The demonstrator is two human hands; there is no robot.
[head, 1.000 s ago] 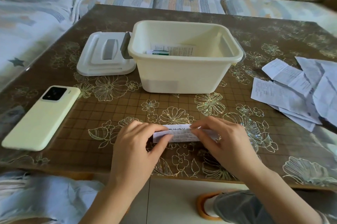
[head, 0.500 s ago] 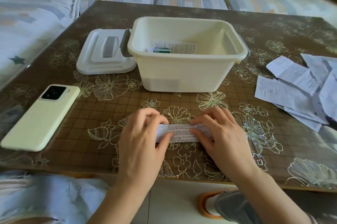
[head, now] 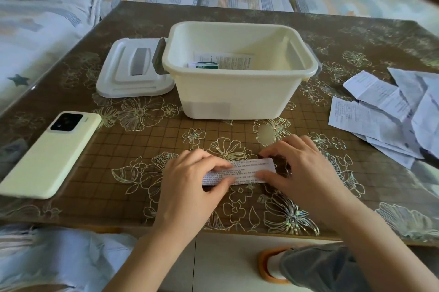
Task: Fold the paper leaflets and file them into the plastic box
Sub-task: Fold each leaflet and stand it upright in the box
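A narrow folded leaflet (head: 247, 170) with printed text lies on the table near its front edge. My left hand (head: 192, 185) pinches its left end between thumb and fingers. My right hand (head: 301, 168) pinches its right end the same way, thumb on the lower edge. Behind them stands the cream plastic box (head: 237, 92), open, with folded leaflets (head: 225, 60) lying inside. A loose pile of unfolded leaflets (head: 389, 113) lies at the right of the table.
The box's white lid (head: 133, 71) lies left of the box. A pale green phone (head: 50, 156) rests face down at the front left. A sofa with striped covers runs behind and left of the brown flowered table (head: 142, 144).
The strip now shows more of its length between my hands, and its right end is uncovered. My right fingers have drawn back toward that end. The view has tilted slightly.
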